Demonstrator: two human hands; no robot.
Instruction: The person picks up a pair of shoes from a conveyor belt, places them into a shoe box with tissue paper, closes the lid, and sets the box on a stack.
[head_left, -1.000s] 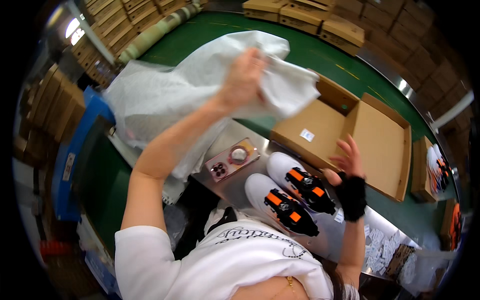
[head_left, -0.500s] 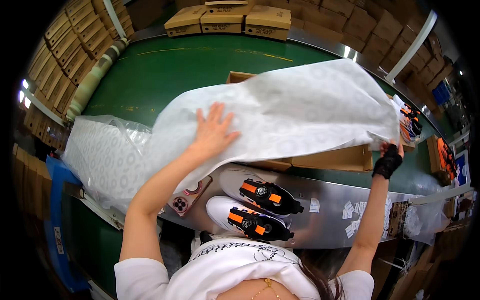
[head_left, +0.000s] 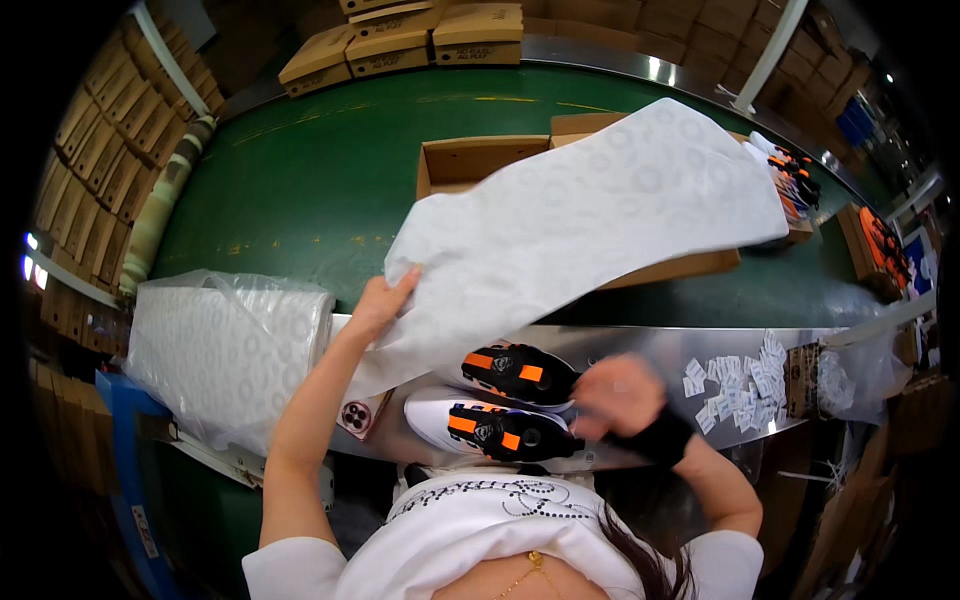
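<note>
fingers: left hand [head_left: 378,300] pinches the near corner of the tissue sheet [head_left: 590,220]; right hand [head_left: 620,395] blurred, grip unreadable
sheet: draped over the open cardboard box [head_left: 470,160] on the green belt [head_left: 300,190]
shoes [head_left: 505,405]: black-orange pair, just left of right hand

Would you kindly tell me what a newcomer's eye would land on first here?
The big white tissue sheet draped across the open cardboard box on the green belt, with the left hand at its lower corner. Below it, near the blurred right hand, lie two black-and-white shoes with orange patches.
</note>
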